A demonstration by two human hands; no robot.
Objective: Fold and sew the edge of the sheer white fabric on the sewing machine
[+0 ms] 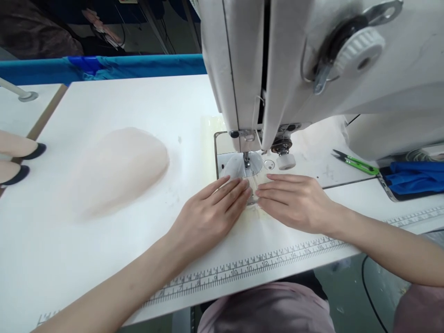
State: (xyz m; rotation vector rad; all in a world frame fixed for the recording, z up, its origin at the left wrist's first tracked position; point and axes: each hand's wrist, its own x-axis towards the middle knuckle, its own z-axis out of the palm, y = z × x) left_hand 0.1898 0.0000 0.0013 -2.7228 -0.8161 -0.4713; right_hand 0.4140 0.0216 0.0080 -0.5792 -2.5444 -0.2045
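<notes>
My left hand (208, 213) lies flat on the white table, fingers together and pointing toward the needle (246, 159) of the white sewing machine (294, 69). My right hand (294, 201) lies flat beside it, fingertips nearly meeting the left ones. Both press a small thin pale piece of material (255, 196) just in front of the presser foot. The piece is mostly hidden under my fingers. A metal needle plate (225, 159) lies under the machine head.
A pile of pale peach pads (114, 169) sits on the table (86, 259) at left. Green thread snips (354, 163) and a blue cloth (416, 180) lie at right. A ruler strip (263, 261) runs along the front edge. Another person's shoes (21, 162) show at far left.
</notes>
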